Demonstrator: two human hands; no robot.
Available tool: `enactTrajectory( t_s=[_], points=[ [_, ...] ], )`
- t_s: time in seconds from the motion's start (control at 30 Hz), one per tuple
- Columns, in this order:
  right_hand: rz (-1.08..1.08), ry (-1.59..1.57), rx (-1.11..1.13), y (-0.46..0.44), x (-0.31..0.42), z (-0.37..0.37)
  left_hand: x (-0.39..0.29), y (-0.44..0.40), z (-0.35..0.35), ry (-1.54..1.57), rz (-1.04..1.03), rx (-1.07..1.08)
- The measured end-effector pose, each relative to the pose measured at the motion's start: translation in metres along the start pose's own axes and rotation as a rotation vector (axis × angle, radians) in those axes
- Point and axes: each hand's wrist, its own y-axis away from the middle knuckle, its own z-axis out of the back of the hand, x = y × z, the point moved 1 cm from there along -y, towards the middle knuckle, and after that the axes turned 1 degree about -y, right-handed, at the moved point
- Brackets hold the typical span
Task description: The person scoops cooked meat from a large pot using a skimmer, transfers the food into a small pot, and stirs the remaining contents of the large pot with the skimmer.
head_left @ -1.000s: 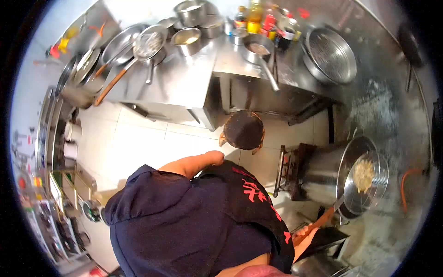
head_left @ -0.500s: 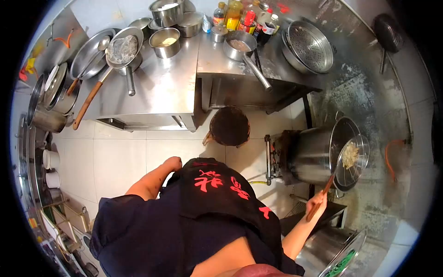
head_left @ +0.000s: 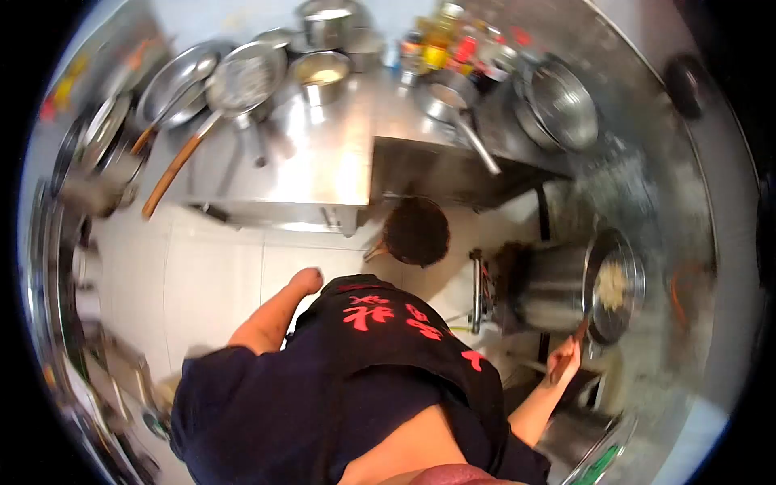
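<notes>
My right hand [head_left: 563, 362] is closed around the wooden handle [head_left: 580, 331] of a long-handled wire strainer. Its basket sits at the mouth of a tall steel pot [head_left: 550, 279], and pale, cut food [head_left: 612, 285] lies in the mesh. What the pale pieces are, I cannot make out. Whether the basket touches the pot's contents is also unclear. My left hand [head_left: 306, 280] hangs beside my black apron [head_left: 388, 323] with its fingers curled in and nothing visible in it. The picture is blurred by motion.
The pot stands on a burner [head_left: 482, 291]. Ahead is a steel counter [head_left: 331, 162] with a handled strainer [head_left: 246, 81], a saucepan [head_left: 449, 97], several bottles [head_left: 440, 36] and a perforated colander [head_left: 566, 105]. A dark round stool [head_left: 415, 232] stands on the floor before it.
The whole view has shifted and blurred, with the counter items appearing farther right. My right hand keeps its grip on the strainer at the pot's mouth. My left hand stays by the apron.
</notes>
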Motion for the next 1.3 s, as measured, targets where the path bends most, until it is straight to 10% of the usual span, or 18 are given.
enactTrajectory(
  t_s=[0.07, 0.17, 0.4, 1.3],
  points=[
    [-0.011, 0.135, 0.101, -0.003, -0.005, 0.038, 0.012, 0.008, -0.006, 0.023, 0.001, 0.04],
    [-0.078, 0.327, -0.48, 0.019, -0.021, -0.025, 0.04, 0.0, -0.025, 0.017, -0.024, 0.062],
    [-0.043, -0.125, -0.266, -0.032, -0.041, 0.038, 0.049, -0.019, -0.016, 0.009, -0.041, 0.156],
    [0.056, 0.097, -0.301, -0.058, -0.076, 0.075, 0.073, -0.014, -0.021, 0.014, -0.074, 0.231]
  ],
)
